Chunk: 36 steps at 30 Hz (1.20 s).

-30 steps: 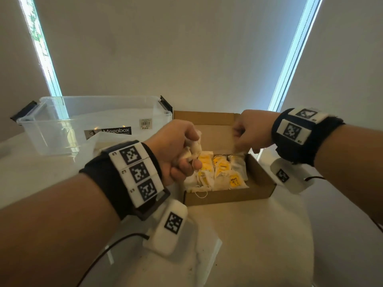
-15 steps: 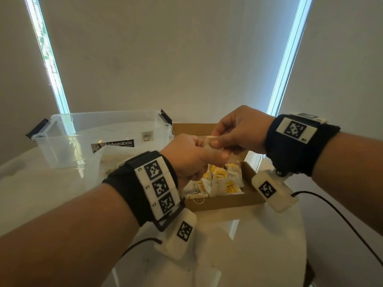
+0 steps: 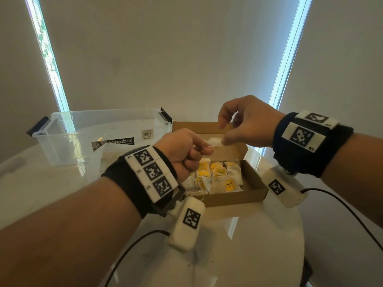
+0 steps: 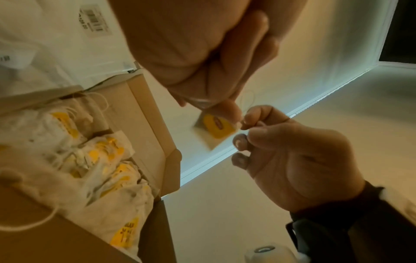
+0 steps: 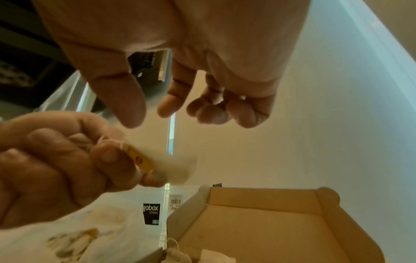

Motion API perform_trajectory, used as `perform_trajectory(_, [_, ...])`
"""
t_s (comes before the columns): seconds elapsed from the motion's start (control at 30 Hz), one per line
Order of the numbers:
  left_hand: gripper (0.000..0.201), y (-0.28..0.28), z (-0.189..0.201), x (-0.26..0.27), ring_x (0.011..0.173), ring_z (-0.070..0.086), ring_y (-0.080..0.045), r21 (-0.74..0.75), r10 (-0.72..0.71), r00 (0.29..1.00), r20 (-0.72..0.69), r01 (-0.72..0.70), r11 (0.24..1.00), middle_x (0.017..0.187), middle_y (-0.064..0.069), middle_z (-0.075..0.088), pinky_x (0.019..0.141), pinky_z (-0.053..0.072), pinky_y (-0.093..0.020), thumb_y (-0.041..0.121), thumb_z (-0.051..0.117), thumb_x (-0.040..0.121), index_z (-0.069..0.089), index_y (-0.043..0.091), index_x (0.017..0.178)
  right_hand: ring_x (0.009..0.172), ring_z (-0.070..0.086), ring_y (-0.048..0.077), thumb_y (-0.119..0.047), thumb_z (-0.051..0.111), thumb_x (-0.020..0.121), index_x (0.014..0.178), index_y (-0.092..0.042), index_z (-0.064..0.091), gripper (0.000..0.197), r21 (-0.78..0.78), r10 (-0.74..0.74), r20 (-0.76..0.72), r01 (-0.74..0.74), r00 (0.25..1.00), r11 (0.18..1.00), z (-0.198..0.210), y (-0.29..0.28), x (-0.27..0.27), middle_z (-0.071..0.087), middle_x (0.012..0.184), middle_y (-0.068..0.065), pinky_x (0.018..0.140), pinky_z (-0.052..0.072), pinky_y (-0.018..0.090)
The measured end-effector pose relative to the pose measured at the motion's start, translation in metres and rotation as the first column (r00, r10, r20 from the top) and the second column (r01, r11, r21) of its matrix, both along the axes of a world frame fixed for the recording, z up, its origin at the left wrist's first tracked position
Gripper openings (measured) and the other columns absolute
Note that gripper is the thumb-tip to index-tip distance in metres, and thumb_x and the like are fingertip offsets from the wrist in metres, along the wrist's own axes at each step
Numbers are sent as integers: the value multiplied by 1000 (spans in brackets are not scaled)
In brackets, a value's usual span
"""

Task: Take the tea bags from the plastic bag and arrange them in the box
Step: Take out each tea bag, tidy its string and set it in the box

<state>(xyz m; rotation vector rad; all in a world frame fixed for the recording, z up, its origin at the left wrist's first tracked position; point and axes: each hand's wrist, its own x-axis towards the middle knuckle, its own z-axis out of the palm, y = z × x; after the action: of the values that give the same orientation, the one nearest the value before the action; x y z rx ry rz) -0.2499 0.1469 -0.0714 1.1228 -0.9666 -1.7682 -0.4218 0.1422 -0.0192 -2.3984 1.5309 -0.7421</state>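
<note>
Pinched between thumb and curled fingers of the left hand [image 3: 184, 151], a tea bag [image 3: 214, 141] is held above the cardboard box [image 3: 234, 196] on the table [image 3: 259, 235]; the right hand [image 3: 246, 123] hovers just beside it, its grip wide, nothing held.

Your left hand [image 3: 184, 154] covers the 9 o'clock end of the box [image 3: 253, 184], so you cannot count the tea bags [image 3: 219, 177] there. The held tea bag [image 5: 171, 165] is smeared by motion blur in both wrist views; its tag print is unreadable. The plastic bag [image 5: 74, 236] runs off the right wrist picture's 7 o'clock corner, blurred.
</note>
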Motion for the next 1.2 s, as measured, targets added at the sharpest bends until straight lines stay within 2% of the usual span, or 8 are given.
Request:
perform_trajectory(0.1, [9,1,4,0,30,32,-5,32,-9,1000,-12,9,999,55,-5,53,25,24,-16,1,41,94,48,7,94,66,61,-3,-31,86,72,80,-34,65,23,-1,87,-212,-89,973,996,0,6,3,61,77,-18,56,44,8])
perform_trajectory(0.33, [18,8,10,-4,28,32,-5,88,-90,995,-46,93,992,46,0,45,25,24,-15,6,37,93,50,5,80,53,58,-8,-35,77,85,67,-42,62,25,38,109,-259,-102,960,994,-10,4,8,59,52,-29,52,39,8])
perform_trajectory(0.47, [28,9,8,2,31,31,-5,47,-74,994,-82,78,996,58,0,47,27,22,-14,35,45,101,55,9,96,54,57,0,-31,68,93,62,-32,69,31,132,82,-94,-69,992,989,-8,0,3,64,54,-15,62,45,22])
perform_trajectory(0.57, [36,9,-2,4,34,31,-6,-57,-9,980,197,21,998,60,0,48,29,24,-16,45,58,96,57,10,107,73,62,10,-34,69,92,78,-25,78,19,222,-8,-31,15,999,975,-6,-6,-6,75,79,3,78,53,33])
perform_trajectory(0.7, [23,21,-15,4,44,47,-7,-181,-64,582,810,353,918,67,2,63,41,37,-20,34,76,85,69,16,98,71,65,8,-37,76,86,87,-22,79,15,189,-147,-202,186,968,964,-9,-21,-26,74,74,-3,69,51,25])
perform_trajectory(0.87, [18,25,-31,-1,89,60,-12,-159,148,67,987,580,799,101,5,65,67,44,-21,35,76,82,70,24,94,65,71,8,-19,77,86,98,-12,73,15,237,-206,-494,359,845,903,-25,-43,-42,76,75,-1,64,52,21])
perform_trajectory(0.97, [13,22,-34,3,86,58,-14,-153,185,7,983,596,788,98,2,63,64,41,-21,31,73,85,62,24,86,58,70,7,-15,75,86,93,-9,70,11,315,-145,-567,376,811,872,-35,-52,-42,74,73,-3,53,49,17])
perform_trajectory(1.2, [11,13,-35,13,78,56,-14,-165,231,-27,973,622,766,84,3,60,57,37,-19,26,70,86,64,21,79,66,65,11,-14,75,86,77,-20,69,12,468,30,-648,366,761,804,-48,-61,-31,67,68,-5,72,53,26])
